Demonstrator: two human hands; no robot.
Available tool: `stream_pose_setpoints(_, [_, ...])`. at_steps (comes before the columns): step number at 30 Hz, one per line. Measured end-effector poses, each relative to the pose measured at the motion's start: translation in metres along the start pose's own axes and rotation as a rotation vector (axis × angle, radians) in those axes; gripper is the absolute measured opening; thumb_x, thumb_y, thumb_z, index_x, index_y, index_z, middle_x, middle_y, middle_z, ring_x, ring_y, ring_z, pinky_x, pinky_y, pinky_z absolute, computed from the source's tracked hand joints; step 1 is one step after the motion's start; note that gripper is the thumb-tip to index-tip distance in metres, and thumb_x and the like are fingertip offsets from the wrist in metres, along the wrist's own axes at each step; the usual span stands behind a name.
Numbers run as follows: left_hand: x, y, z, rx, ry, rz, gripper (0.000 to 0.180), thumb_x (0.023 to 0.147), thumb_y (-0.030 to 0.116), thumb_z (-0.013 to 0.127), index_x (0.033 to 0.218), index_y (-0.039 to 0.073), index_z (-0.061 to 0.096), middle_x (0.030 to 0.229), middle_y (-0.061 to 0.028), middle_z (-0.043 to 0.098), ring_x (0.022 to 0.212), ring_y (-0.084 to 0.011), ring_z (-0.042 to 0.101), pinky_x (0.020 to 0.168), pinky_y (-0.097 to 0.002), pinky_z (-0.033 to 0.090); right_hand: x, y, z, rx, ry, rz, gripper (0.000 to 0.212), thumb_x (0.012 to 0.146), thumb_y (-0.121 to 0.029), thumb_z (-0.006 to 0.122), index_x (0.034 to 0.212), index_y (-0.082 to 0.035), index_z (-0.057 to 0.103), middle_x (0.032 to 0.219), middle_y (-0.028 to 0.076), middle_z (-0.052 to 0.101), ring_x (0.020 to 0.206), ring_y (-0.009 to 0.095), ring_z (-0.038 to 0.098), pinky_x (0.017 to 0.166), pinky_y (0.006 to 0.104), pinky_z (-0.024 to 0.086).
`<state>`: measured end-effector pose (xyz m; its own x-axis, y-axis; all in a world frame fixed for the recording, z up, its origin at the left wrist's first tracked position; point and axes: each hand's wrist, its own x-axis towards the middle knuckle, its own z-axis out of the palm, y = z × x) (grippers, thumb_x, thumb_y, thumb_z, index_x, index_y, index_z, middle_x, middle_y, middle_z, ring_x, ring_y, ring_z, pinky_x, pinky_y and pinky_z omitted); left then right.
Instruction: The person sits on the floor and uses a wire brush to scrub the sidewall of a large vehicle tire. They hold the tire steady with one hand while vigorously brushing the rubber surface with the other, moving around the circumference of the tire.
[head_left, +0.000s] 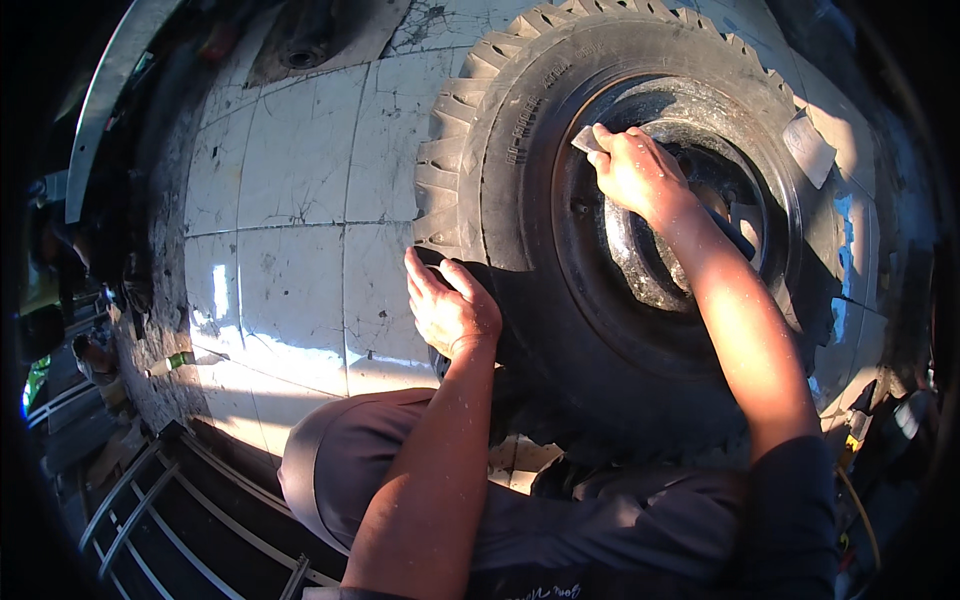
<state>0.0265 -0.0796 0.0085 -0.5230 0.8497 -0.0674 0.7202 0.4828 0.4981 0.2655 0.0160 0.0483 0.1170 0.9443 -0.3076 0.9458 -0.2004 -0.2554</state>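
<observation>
Pinching a small grey pad (pixel 584 141) between thumb and fingers, the right hand (pixel 640 172) was in over the tyre's dark metal rim (pixel 632 262), upper left side! And the left hand (pixel 455 312)? Fingers near straight, held close together, gripping nothing, right up at the tyre's left tread. The tyre (pixel 522 215) itself lay sidewall up on pale floor tiles (pixel 290 180), a light scrap (pixel 809 150) at its right edge.
</observation>
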Motion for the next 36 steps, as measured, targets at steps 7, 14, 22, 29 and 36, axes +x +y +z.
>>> stream_pose_setpoints(7, [-0.001, 0.006, -0.001, 0.021, -0.025, 0.005, 0.056, 0.099, 0.036, 0.042, 0.148, 0.009, 0.034, 0.139, -0.0203, 0.05, 0.126, -0.0372, 0.05, 0.105, -0.0457, 0.039, 0.002, 0.008, -0.006, -0.027, 0.054, -0.059, 0.043, 0.096, -0.026, 0.051, 0.136, -0.012, 0.057, 0.115, 0.021, 0.064, 0.114, 0.036, 0.06, 0.099, 0.0462, 0.048])
stream_pose_setpoints(14, [-0.001, 0.003, 0.0, 0.028, -0.011, 0.001, 0.057, 0.098, 0.035, 0.044, 0.147, 0.007, 0.036, 0.14, -0.0194, 0.051, 0.123, -0.0382, 0.052, 0.101, -0.0472, 0.042, 0.005, 0.015, -0.006, 0.043, 0.038, -0.106, 0.045, 0.096, -0.027, 0.056, 0.14, -0.015, 0.055, 0.11, 0.019, 0.061, 0.108, 0.034, 0.061, 0.095, 0.0428, 0.048])
stream_pose_setpoints(22, [-0.003, 0.004, -0.003, 0.036, -0.06, -0.048, 0.057, 0.1, 0.037, 0.042, 0.149, 0.011, 0.034, 0.141, -0.0199, 0.049, 0.128, -0.0376, 0.049, 0.105, -0.046, 0.039, -0.008, 0.012, -0.004, -0.006, 0.058, -0.088, 0.046, 0.096, -0.027, 0.056, 0.14, -0.016, 0.054, 0.111, 0.019, 0.062, 0.112, 0.033, 0.06, 0.098, 0.0439, 0.047])
stream_pose_setpoints(29, [0.001, 0.006, -0.008, 0.016, -0.045, -0.05, 0.057, 0.099, 0.037, 0.042, 0.15, 0.011, 0.033, 0.143, -0.019, 0.048, 0.13, -0.037, 0.047, 0.107, -0.0454, 0.038, -0.002, 0.011, -0.01, 0.0, 0.005, -0.116, 0.042, 0.095, -0.025, 0.053, 0.136, -0.016, 0.057, 0.119, 0.017, 0.063, 0.115, 0.033, 0.06, 0.098, 0.0451, 0.049])
stream_pose_setpoints(36, [-0.002, 0.002, 0.002, -0.007, -0.016, -0.007, 0.057, 0.097, 0.036, 0.044, 0.147, 0.009, 0.036, 0.139, -0.019, 0.051, 0.123, -0.0385, 0.051, 0.102, -0.0472, 0.041, 0.004, 0.016, -0.005, 0.014, 0.051, -0.14, 0.042, 0.094, -0.02, 0.055, 0.136, -0.014, 0.058, 0.106, 0.019, 0.06, 0.104, 0.034, 0.061, 0.092, 0.0434, 0.049])
